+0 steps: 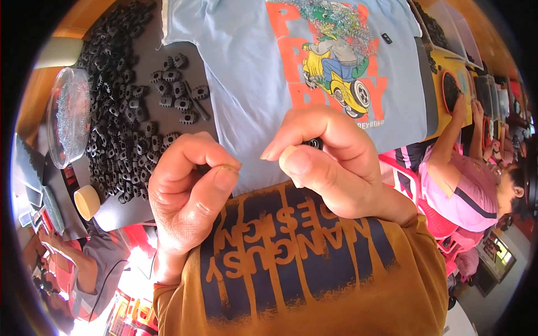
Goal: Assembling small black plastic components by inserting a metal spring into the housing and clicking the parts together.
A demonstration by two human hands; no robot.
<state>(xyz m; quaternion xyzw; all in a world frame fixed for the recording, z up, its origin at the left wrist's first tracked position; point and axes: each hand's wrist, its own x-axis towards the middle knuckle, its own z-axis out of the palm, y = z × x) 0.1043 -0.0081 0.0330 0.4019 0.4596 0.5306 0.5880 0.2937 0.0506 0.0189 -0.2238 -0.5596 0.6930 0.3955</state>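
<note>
Piece (315, 144) small; black; partly hidden

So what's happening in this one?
Above a spread-out blue printed shirt, the person's bare right hand curls around a small black part. The left hand is pinched, thumb to forefinger; whether it holds anything can't be made out. To the left are piled black parts and a clear round dish of shiny bits. More shiny bits lie on the shirt, and a co-worker sits to the right.
</note>
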